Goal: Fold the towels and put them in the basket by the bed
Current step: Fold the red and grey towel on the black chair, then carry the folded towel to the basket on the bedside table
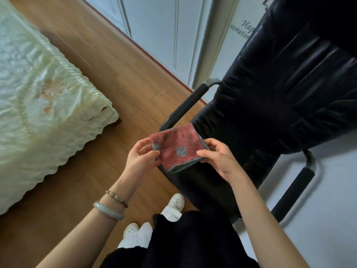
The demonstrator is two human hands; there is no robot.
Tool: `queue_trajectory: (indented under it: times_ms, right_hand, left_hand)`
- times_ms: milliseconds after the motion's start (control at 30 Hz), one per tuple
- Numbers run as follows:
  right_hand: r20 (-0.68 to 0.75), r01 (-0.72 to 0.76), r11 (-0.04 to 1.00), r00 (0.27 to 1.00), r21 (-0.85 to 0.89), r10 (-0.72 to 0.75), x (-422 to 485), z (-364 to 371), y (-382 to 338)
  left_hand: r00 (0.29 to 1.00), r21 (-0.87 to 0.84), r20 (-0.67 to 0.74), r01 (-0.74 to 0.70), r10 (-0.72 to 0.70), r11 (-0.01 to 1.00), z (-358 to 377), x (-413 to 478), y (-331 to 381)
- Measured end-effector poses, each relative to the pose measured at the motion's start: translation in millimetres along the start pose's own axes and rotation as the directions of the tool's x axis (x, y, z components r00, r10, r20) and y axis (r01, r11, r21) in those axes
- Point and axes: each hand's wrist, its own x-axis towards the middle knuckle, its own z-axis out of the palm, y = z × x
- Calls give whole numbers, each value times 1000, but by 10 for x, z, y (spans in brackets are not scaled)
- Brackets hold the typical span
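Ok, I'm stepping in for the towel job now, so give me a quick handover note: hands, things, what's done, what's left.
Left hand: pinching the left edge of the red towel.
Right hand: pinching its right edge.
Towel: folded small, held in the air in front of the black chair; bed to the left.
Done: this towel looks folded.
Left: put it in the basket, which is not in view; no other towels visible.

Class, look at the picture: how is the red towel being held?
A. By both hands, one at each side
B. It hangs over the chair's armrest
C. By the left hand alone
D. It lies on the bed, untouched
A: the left hand pinches one side of the folded towel and the right hand the other, in front of the chair.
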Motion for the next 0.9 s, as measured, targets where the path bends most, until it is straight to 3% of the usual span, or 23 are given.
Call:
queue_trajectory:
  times_ms: [300, 600, 733, 900]
  right_hand:
    - [344, 124, 988, 935, -94, -85, -287, 1607, -269]
    - [554, 29, 998, 832, -63, 11, -1109, 3506, 102]
    - [658, -19, 993, 748, -113, 89, -1570, 4335, 382]
    - [786, -2, 971, 587, -238, 194, -2135, 5269, 758]
  left_hand:
    - [942, -172, -258, -265, 217, 949, -1355, -1166, 440]
    - [812, -330, -533, -459, 238, 825, -2838, -2677, 196]
    - [727, -368, -655, -545, 206, 753, -3428, -3469, -39]
    - [581, -353, -800, -655, 147, 668, -4039, -4346, -395]
